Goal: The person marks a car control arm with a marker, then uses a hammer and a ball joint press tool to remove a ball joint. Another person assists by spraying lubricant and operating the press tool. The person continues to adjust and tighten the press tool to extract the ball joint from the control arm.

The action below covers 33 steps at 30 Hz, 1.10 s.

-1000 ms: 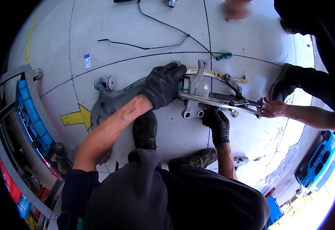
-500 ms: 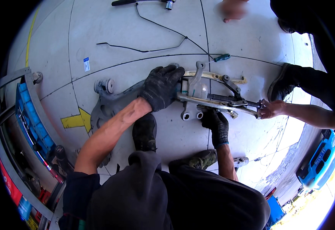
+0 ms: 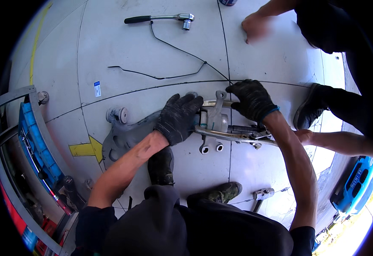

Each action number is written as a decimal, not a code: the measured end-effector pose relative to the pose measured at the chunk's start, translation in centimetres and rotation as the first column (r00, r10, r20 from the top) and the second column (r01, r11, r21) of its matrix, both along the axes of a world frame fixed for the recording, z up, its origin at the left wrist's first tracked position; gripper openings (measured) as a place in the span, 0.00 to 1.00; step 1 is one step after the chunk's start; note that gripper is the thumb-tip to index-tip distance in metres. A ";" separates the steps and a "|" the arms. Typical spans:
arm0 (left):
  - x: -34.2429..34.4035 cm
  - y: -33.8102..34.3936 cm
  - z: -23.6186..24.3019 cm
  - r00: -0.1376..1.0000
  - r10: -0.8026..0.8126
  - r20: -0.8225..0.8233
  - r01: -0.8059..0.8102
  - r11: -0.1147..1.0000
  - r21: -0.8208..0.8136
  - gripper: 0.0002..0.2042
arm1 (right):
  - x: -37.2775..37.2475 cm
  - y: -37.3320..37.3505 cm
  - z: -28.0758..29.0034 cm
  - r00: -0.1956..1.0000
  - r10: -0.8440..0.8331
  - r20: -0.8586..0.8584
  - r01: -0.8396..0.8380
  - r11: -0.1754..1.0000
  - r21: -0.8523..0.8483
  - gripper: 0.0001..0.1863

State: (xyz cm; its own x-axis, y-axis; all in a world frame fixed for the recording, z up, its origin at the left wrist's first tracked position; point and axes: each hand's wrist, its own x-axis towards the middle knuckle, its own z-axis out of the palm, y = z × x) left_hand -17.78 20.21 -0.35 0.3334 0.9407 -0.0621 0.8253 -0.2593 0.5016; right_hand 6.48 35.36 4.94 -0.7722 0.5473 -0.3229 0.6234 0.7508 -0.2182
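Observation:
A large grey suspension control arm [image 3: 129,138] lies on the floor. Fitted at its right end is a metal puller [image 3: 215,121] with long side arms and a threaded spindle. My left hand [image 3: 178,117], in a dark glove, grips the joint where arm and puller meet. Above the puller's far side, my gloved right hand [image 3: 252,100] has its fingers curled down toward the floor; it covers where a green-handled screwdriver lay, so what it grips is hidden. A co-worker's hand [image 3: 304,136] is at the puller's right end, partly behind my forearm.
A ratchet with socket [image 3: 165,18] and a thin black cable tie [image 3: 180,77] lie beyond the control arm. A hammer [image 3: 263,195] rests right of my shoe. At left stands a metal trolley [image 3: 29,91] with a blue tray. The co-worker's other hand [image 3: 254,27] is at far right.
My right hand has left the puller's near side and reached over to its far side, covering the screwdriver's spot. My left hand stays put. The hammer shows more fully now.

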 end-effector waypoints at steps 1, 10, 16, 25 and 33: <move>-0.2 -0.1 -0.2 1.000 0.001 0.003 -0.001 0.999 0.034 0.43 | -1.8 0.5 0.0 0.996 0.030 0.086 -0.024 0.997 -0.070 0.22; -0.3 -0.2 0.4 0.992 0.070 0.102 -0.075 0.996 0.045 0.43 | -2.2 0.5 -2.2 0.981 -0.131 0.145 0.175 0.918 -0.355 0.17; -0.4 -0.4 0.6 0.999 0.041 0.035 -0.040 0.998 -0.047 0.43 | -1.9 -1.0 -2.8 0.977 -0.171 0.128 0.204 0.923 -0.326 0.14; -0.1 0.1 0.8 0.990 -0.015 -0.141 0.002 0.996 -0.092 0.41 | -1.6 -0.9 -2.9 0.959 -0.187 0.211 0.254 0.899 -0.357 0.17; -0.4 0.1 0.3 0.992 -0.048 -0.114 0.048 0.999 -0.007 0.38 | -0.7 -0.7 -3.1 0.976 -0.202 0.078 0.216 0.891 -0.400 0.17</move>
